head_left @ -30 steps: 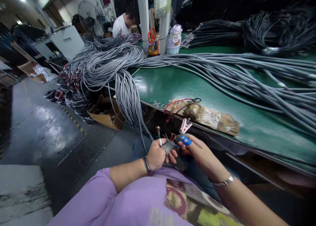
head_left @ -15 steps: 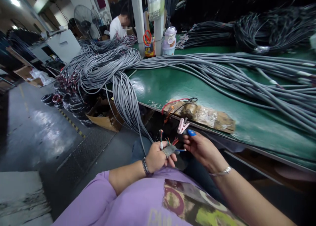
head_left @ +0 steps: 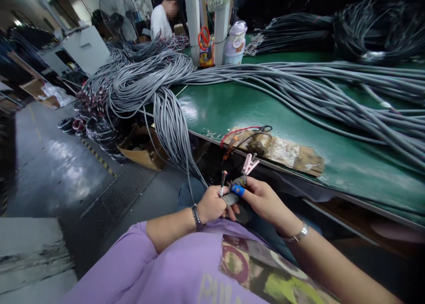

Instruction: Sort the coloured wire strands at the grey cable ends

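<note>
My left hand (head_left: 212, 204) is closed round the stripped end of a grey cable (head_left: 223, 180), whose thin coloured wires stick up above the fist. A grey finger cot covers my left thumb. My right hand (head_left: 262, 198) is closed in a pinch right against the left one, fingertips on the wires; a blue finger cot (head_left: 237, 189) covers one fingertip. Both hands sit in my lap below the bench edge. A pink clip (head_left: 249, 163) juts out just above them.
A green bench (head_left: 232, 111) carries long bundles of grey cables (head_left: 299, 91), which spill off its left end (head_left: 172, 131). A taped cardboard pad (head_left: 282, 151) with red and black wires lies at the near edge. Another person (head_left: 162, 18) sits far back beside a fan (head_left: 114, 11).
My right hand has moved back left against my left hand, and the fanned-out coloured wires are now gathered between the fingertips. The view has shifted slightly.
</note>
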Available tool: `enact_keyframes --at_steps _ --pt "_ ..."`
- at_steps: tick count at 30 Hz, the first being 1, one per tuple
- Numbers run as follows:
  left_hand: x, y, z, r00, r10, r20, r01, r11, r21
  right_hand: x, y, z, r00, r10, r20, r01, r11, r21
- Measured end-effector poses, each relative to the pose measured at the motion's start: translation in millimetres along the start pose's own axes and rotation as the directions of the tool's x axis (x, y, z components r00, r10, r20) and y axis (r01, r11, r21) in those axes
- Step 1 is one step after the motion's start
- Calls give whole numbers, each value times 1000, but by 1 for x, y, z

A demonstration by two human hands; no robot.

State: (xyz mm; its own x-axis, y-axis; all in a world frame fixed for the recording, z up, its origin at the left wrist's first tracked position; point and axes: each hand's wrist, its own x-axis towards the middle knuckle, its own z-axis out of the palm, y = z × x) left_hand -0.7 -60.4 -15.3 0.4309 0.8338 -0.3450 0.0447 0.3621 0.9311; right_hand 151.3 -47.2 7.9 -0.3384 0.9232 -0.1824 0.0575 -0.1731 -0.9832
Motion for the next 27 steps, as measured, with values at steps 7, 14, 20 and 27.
enact_keyframes --at_steps 7,14,20,27 --pt "5 2 2 987 32 -159 -53 989 -135 4 11 -5 962 -38 -271 9 994 -107" --pt "10 6 3 979 14 -201 -59 974 -218 -2 11 -6 965 51 -257 -24 994 104" --pt "9 11 2 984 -5 -177 -27 983 -179 -1 15 -15 984 86 -154 -58 982 177" --pt "8 7 5 997 -4 -77 -5 994 -110 5 4 -7 987 36 -157 -14 990 138"
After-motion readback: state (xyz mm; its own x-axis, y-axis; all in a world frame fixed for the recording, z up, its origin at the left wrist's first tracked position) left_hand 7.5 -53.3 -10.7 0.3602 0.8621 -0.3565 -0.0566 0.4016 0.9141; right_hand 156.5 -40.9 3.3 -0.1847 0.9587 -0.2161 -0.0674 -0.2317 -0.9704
